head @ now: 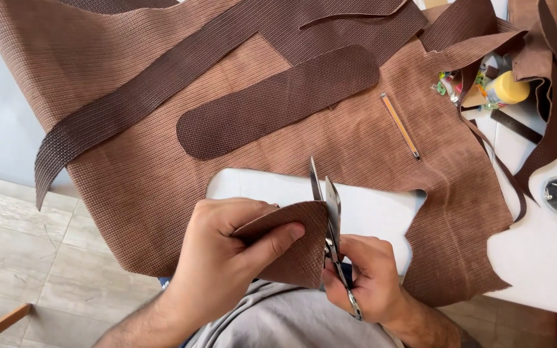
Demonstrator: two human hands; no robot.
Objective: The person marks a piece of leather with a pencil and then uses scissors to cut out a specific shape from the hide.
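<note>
The left hand (227, 258) pinches a small folded piece of brown woven material (291, 248), thumb on top and fingers underneath, its grip closed firmly on the piece just in front of the person's lap. The right hand (365, 280) has its grip closed through the handles of a pair of steel scissors (330, 219), whose blades stand partly open and point away from the body, running along the piece's right edge.

To cut cleanly here, the piece is best kept taut and close to the blades, with the left fingers clear of the cutting line, and the cut made near the pivot rather than the tips (thick woven stuff tends to slip there).

The material has a fine grid-like weave, darker on one face and paler tan on the other. A large tan sheet (149, 187) covers the white surface (549, 258), with a notch cut from its near edge. On it lie a long dark rounded strip (272, 103) and a pencil (400, 125).
</note>
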